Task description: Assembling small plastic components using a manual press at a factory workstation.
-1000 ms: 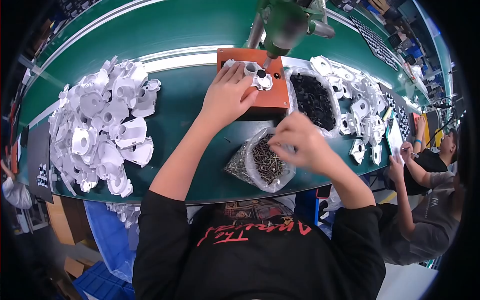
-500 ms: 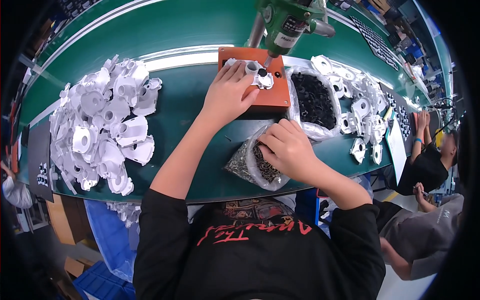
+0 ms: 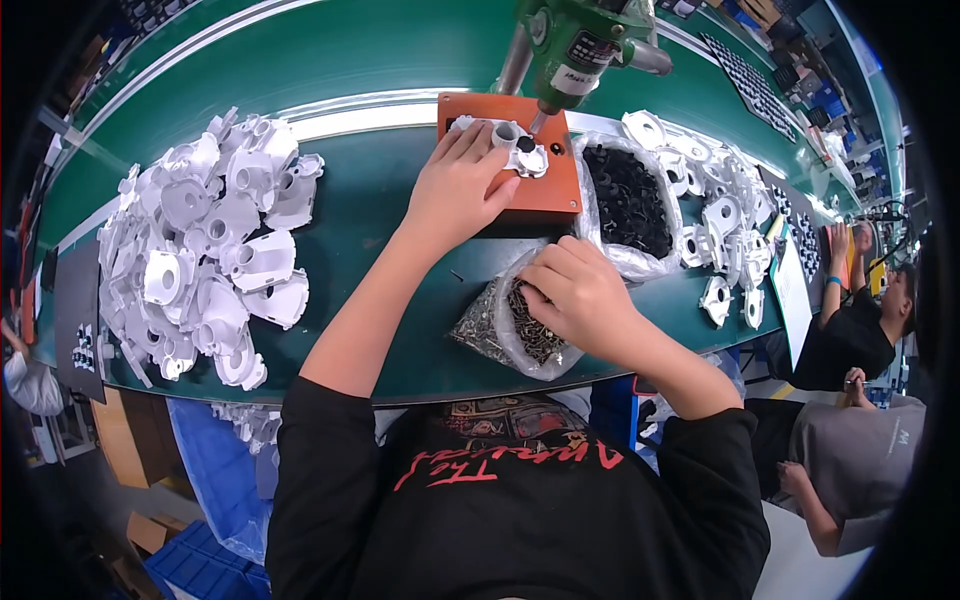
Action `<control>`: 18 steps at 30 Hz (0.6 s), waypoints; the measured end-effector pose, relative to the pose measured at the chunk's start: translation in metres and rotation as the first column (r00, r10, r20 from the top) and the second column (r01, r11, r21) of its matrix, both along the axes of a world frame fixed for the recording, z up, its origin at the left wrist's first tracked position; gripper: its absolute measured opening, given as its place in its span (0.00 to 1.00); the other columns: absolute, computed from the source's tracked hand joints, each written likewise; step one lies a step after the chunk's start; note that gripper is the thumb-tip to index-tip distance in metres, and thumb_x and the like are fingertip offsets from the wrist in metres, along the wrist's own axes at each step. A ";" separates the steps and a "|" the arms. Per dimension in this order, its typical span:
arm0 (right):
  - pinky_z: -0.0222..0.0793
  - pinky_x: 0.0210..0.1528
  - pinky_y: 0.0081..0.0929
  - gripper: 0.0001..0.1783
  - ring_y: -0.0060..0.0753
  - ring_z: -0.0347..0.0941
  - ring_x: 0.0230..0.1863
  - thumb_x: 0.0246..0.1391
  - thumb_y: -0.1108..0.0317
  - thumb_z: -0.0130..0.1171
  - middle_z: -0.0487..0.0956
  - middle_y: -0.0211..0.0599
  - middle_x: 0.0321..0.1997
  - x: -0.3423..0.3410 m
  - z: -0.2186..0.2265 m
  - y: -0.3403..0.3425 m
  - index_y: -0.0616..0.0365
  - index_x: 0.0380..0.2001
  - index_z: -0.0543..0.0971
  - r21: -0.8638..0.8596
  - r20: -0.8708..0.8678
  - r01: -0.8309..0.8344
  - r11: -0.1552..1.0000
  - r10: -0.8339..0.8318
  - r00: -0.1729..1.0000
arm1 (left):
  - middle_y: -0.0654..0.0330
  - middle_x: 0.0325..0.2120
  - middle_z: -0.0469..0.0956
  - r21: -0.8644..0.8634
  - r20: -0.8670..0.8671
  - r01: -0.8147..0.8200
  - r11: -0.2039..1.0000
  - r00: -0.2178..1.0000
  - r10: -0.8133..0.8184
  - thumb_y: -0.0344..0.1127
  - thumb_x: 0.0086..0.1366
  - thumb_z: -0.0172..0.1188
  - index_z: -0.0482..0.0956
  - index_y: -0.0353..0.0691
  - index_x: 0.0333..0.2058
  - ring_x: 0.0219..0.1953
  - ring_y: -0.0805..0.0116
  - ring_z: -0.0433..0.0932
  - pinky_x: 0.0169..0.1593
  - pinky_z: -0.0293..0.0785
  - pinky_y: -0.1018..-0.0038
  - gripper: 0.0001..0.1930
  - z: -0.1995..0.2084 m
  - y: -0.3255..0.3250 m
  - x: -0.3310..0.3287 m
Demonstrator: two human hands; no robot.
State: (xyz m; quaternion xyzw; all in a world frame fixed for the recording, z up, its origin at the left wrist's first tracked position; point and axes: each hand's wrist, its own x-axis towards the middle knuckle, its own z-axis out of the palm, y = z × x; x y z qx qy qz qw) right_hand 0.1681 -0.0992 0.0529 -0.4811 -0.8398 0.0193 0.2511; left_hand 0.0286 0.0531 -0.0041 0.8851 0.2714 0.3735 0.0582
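Note:
A white plastic housing point(image 3: 527, 162) with a round tube and a black insert lies on the orange fixture block point(image 3: 552, 192). My left hand point(image 3: 462, 185) holds it there, fingers laid over its left side and thumb along the near edge. Just above the housing is the tip of a green press-like machine point(image 3: 572, 60). To the near right, my right hand point(image 3: 578, 298) reaches into a clear plastic bag of small screws point(image 3: 535, 340), its fingers curled and pinched together. Whatever those fingertips hold is hidden.
A big heap of white plastic housings point(image 3: 210, 240) lies on the left. Beside the fixture stands a lined container of black parts point(image 3: 630, 200), with more white parts point(image 3: 725, 215) farther right. One loose screw point(image 3: 457, 276) lies near the bag. Co-workers point(image 3: 850, 470) are at right.
My right hand has shifted slightly within the bag, its fingers drawing together. The left hand and the housing stay put. At right, the co-workers' arms have moved.

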 end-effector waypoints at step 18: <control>0.58 0.37 0.29 0.05 0.31 0.64 0.31 0.38 0.68 0.64 0.71 0.26 0.25 -0.021 -0.015 0.008 0.54 0.23 0.80 0.096 0.089 0.119 0.988 -0.128 0.988 | 0.44 0.49 0.73 -0.010 0.000 -0.006 1.000 1.000 0.006 0.40 0.56 0.60 0.75 0.36 0.40 0.57 0.51 0.69 0.63 0.60 0.59 0.16 -0.002 0.001 0.000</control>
